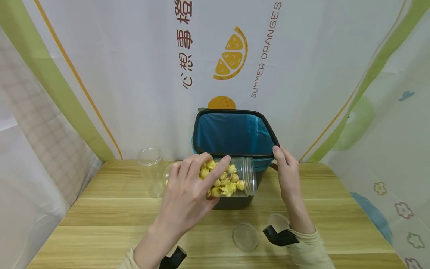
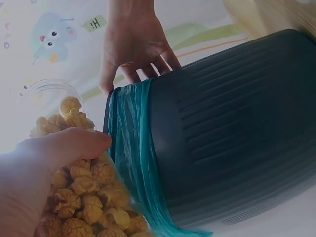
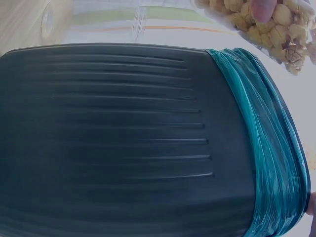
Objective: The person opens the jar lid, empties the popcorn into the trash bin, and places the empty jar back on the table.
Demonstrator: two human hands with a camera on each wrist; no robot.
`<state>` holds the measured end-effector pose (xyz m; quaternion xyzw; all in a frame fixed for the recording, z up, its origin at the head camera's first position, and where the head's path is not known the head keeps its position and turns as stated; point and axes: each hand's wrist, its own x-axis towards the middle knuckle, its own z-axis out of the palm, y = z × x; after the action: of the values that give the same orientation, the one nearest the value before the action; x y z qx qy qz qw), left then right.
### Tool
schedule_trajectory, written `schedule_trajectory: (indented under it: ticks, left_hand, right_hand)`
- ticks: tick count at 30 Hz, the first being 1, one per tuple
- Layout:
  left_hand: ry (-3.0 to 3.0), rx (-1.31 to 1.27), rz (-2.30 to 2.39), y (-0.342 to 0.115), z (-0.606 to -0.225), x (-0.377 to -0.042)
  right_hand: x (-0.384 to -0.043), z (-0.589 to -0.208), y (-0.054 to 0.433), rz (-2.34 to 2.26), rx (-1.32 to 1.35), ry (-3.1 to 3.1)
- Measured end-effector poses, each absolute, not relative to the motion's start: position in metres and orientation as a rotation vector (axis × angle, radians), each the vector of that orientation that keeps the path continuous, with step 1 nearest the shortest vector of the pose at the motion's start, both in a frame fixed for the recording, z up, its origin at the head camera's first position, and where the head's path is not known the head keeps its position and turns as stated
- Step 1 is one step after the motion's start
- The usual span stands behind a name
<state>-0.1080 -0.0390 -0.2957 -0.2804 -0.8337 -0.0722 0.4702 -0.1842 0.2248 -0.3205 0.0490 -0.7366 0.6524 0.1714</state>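
Note:
My left hand [image 1: 188, 192] grips a clear plastic jar [image 1: 248, 173] of yellow popcorn [image 1: 228, 188]. The jar lies nearly level in the air, its uncovered mouth towards the right, just in front of the trash bin's near rim. In the left wrist view, the thumb [image 2: 81, 143] presses across the jar's side. The dark trash bin [image 1: 235, 203] has a blue liner [image 1: 231, 130] folded over its rim. At the bin's right corner my right hand [image 1: 289, 173] holds the rim, thumb on the near side; its other fingers are partly hidden.
A clear, lidless plastic jar [image 1: 150, 173] stands on the wooden table [image 1: 100, 224] to the left. Two clear round lids lie near the front, one lid [image 1: 245, 237] nearer the middle. A printed curtain [image 1: 144, 74] hangs behind the bin.

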Motion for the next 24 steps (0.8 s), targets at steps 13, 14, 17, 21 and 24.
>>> schedule_trajectory:
  ticks: [13, 14, 17, 21, 24]
  left_hand:
    - [-2.056, -0.690, -0.210, -0.056, -0.270, -0.122]
    - [-2.051, -0.691, -0.213, -0.057, -0.267, -0.124]
    - [-2.027, -0.709, -0.221, -0.061, -0.259, -0.131]
    - [-2.008, -0.719, -0.234, -0.065, -0.250, -0.143]
    - [-2.006, -0.714, -0.240, -0.067, -0.243, -0.152]
  right_hand:
    - [-0.188, -0.323, 0.226, 1.852, 0.153, -2.084]
    - [-0.188, -0.323, 0.226, 1.852, 0.152, -2.080]
    - [-0.188, -0.323, 0.226, 1.847, 0.149, -2.070]
    - [-0.189, -0.323, 0.226, 1.842, 0.148, -2.062]
    - [-0.189, -0.323, 0.225, 1.843, 0.151, -2.064]
